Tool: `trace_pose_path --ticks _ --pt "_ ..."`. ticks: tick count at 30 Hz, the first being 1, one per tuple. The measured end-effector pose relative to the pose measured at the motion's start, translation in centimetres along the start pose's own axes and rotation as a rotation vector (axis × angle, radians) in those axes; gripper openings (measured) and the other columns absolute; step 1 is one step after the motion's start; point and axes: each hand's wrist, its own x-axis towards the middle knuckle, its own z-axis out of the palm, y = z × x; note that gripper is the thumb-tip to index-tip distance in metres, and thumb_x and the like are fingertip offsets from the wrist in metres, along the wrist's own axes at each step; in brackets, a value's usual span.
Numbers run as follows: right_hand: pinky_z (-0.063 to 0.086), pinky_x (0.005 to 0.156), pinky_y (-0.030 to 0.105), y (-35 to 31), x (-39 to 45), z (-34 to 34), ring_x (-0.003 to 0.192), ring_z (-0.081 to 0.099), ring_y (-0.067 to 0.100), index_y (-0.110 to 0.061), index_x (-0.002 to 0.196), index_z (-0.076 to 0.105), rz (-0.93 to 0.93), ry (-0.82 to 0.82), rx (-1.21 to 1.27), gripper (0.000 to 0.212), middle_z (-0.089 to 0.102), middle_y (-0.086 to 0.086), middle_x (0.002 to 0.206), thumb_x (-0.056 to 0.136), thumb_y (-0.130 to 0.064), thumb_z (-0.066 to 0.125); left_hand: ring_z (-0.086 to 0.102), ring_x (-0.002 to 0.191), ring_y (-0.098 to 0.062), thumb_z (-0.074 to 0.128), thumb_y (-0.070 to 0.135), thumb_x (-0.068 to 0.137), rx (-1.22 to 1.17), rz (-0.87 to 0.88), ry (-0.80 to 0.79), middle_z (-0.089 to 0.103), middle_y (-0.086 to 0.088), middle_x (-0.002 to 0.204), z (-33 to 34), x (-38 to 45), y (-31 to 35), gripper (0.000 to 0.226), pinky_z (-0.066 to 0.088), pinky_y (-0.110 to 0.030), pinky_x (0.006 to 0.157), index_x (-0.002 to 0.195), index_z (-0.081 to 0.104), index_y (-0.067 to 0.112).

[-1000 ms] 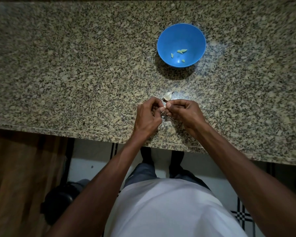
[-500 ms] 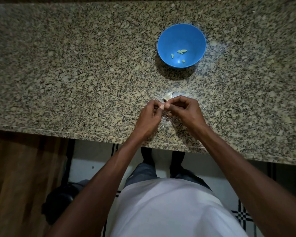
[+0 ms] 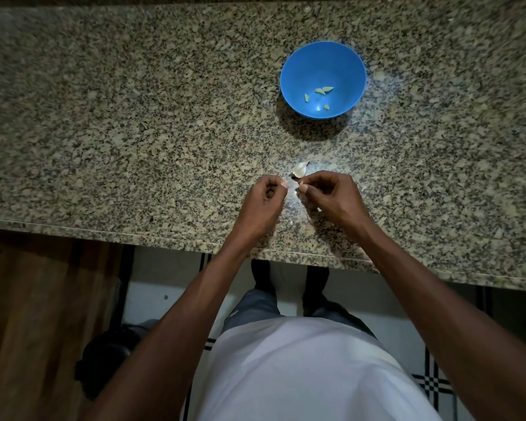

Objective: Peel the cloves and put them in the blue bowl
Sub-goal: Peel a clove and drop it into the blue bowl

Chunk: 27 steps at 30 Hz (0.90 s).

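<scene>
**A:** Which step do I have in hand now?

**B:** I judge it is the peeling, in the middle. My right hand (image 3: pixel 331 197) pinches a small pale clove (image 3: pixel 303 187) between thumb and forefinger, low over the granite counter (image 3: pixel 134 117). My left hand (image 3: pixel 263 202) is curled with the fingertips pressed together; perhaps it pinches a bit of skin, but I cannot tell if something is inside.

**A:** And where are the other things?

**B:** The blue bowl (image 3: pixel 292 71) stands further away on the counter, well apart from both hands, with some peeled cloves (image 3: pixel 324 90) in it. A pale garlic piece (image 3: pixel 299 170) lies just beyond my right fingers.

**A:** What does the next move call for?

**B:** To remove the remaining skin, then reach forward and drop the clove into the bowl. Both wrists are bent down, forearms coming from the counter edge.
</scene>
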Motion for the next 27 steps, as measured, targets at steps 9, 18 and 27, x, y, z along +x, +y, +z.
trace_pose_path --ticks 9,18,27 --pt "0.063 0.082 0.038 -0.4 0.0 -1.2 0.084 0.071 0.023 -0.001 0.117 0.074 0.201 -0.133 0.323 0.020 0.075 0.025 0.099 0.097 -0.004 0.071 0.068 0.097 -0.007 0.073 0.009 0.093 0.170 0.127 0.144 0.073 0.004 0.108 -0.7 0.1 -1.4 0.024 0.061 -0.026 0.082 0.115 0.073 0.016" --pt "0.060 0.085 0.035 -1.2 -0.1 -1.6 0.093 0.071 0.023 0.005 0.109 0.076 0.242 -0.204 0.314 0.022 0.075 0.025 0.110 0.091 -0.009 0.078 0.071 0.100 -0.006 0.072 0.010 0.094 0.148 0.286 0.016 0.073 0.006 0.115 -0.3 0.4 0.2 0.025 0.062 -0.031 0.086 0.117 0.076 0.018" --pt "0.060 0.089 0.032 -1.3 -0.1 -1.3 0.089 0.071 0.018 -0.001 0.110 0.076 0.252 -0.181 0.420 0.016 0.077 0.011 0.094 0.096 -0.005 0.070 0.077 0.085 -0.016 0.078 0.014 0.092 -0.011 0.149 0.093 0.079 -0.002 0.091 -0.4 0.7 0.0 0.010 0.064 -0.037 0.078 0.100 0.079 0.008"
